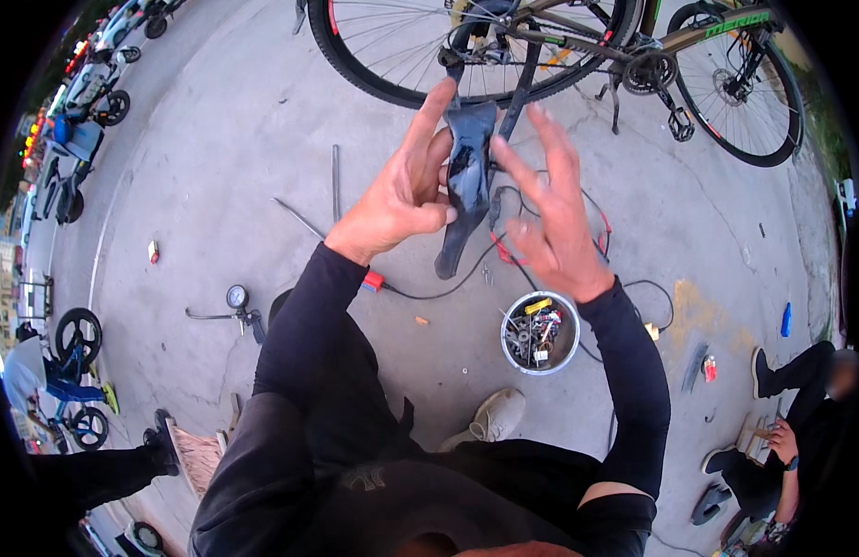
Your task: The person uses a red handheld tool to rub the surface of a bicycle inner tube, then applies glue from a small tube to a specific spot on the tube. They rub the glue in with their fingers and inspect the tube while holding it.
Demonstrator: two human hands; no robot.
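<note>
My left hand (403,193) is closed around a black rubber inner tube (469,162), its index finger raised along the side. The flattened stretch it holds has a glossy dark patch, and the tube runs up toward the bicycle's rear wheel (374,79). My right hand (555,209) is open just right of the tube, fingers spread and slightly blurred; whether a fingertip touches it I cannot tell. Below lie a red-handled tool (372,278) on a cable and a long metal bar (336,181). A round bucket of small parts and tools (539,357) stands by my right forearm.
The bicycle frame (597,42) spans the top. A gauge (237,297) lies left on the concrete, a blue item (785,318) right. A seated person (787,441) is lower right, another person's leg (104,473) lower left. Parked scooters (109,107) line the left.
</note>
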